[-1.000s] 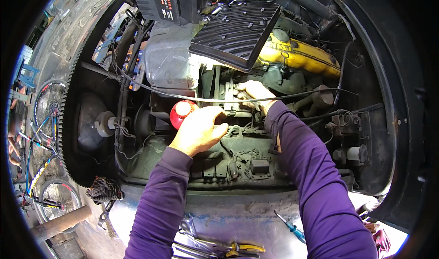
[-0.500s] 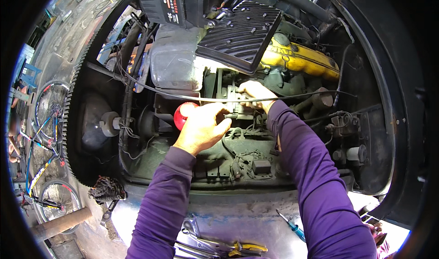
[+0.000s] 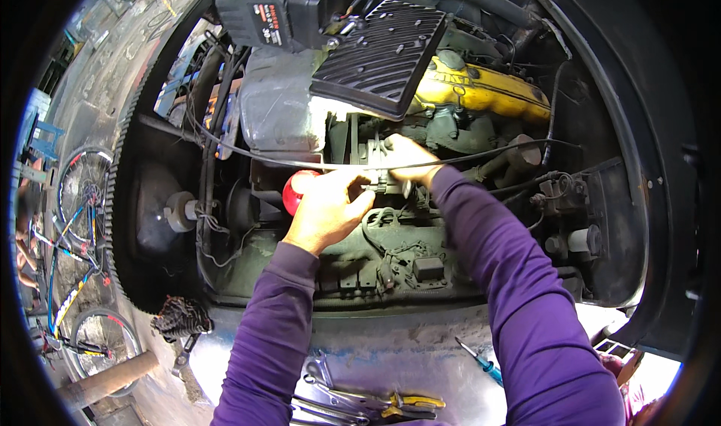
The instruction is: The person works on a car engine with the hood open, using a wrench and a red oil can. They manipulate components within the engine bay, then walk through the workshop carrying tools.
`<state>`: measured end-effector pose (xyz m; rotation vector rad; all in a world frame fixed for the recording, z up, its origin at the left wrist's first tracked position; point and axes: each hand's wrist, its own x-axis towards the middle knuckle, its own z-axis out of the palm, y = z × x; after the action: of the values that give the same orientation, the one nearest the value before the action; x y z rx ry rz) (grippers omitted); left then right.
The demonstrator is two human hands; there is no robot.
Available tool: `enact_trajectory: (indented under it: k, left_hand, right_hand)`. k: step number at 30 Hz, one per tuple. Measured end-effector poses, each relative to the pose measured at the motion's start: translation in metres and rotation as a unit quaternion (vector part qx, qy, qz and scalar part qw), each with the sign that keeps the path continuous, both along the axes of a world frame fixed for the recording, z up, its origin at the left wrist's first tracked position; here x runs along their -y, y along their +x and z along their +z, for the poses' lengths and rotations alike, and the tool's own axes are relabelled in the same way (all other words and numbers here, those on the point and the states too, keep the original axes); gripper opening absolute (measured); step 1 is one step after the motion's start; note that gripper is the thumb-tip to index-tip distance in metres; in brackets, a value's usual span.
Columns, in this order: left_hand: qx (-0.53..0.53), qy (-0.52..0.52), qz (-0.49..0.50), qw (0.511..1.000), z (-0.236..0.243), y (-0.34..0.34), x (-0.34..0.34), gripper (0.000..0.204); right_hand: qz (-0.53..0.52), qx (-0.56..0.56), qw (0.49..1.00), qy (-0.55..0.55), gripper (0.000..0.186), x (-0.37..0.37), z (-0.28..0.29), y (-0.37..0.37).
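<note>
Both my hands reach into an open engine bay, at a grey metal engine part [image 3: 384, 179]. My left hand [image 3: 328, 206] comes from the left with fingers bent and thumb pinched in at the part's near side; whatever lies in the fingertips is hidden. Curled against the part's upper right side is my right hand [image 3: 409, 158], its fingertips mostly out of sight. A red round thing [image 3: 292, 194] shows just behind my left hand. Across my hands' area runs a thin black cable [image 3: 481, 158]. Beyond them a black finned lamp panel [image 3: 379, 58] leans on the engine.
A battery pack [image 3: 259, 19] sits beside the panel, near a yellow engine cover [image 3: 481, 95]. On the front ledge lie a screwdriver [image 3: 490, 369], yellow-handled pliers [image 3: 413, 405] and several wrenches [image 3: 319, 407]. A dark rag [image 3: 181, 315] hangs at the left corner; bicycles [image 3: 75, 253] stand beyond.
The view has shifted slightly. My right hand has turned a little at the metal part, its fingers more curled; my left hand keeps its place.
</note>
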<state>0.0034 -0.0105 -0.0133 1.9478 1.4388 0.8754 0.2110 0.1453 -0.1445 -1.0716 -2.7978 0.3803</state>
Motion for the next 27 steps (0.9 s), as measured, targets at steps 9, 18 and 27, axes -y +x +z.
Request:
enact_trajectory:
  k: [9,18,27]
  left_hand:
    - [0.020,-0.018,0.005,1.000,-0.004,-0.002,0.003,0.027]
    - [-0.009,-0.015,-0.025,1.000,-0.003,-0.001,0.003,0.039]
    - [0.087,0.070,0.034,0.993,0.002,0.005,-0.003,0.064]
  right_hand:
    - [-0.354,-0.188,0.898,-0.180,0.035,0.018,-0.020,0.005]
    - [-0.269,-0.343,0.723,-0.536,0.013,-0.003,0.035,0.003]
    - [-0.310,-0.305,0.747,-0.503,0.021,-0.010,0.038,-0.001]
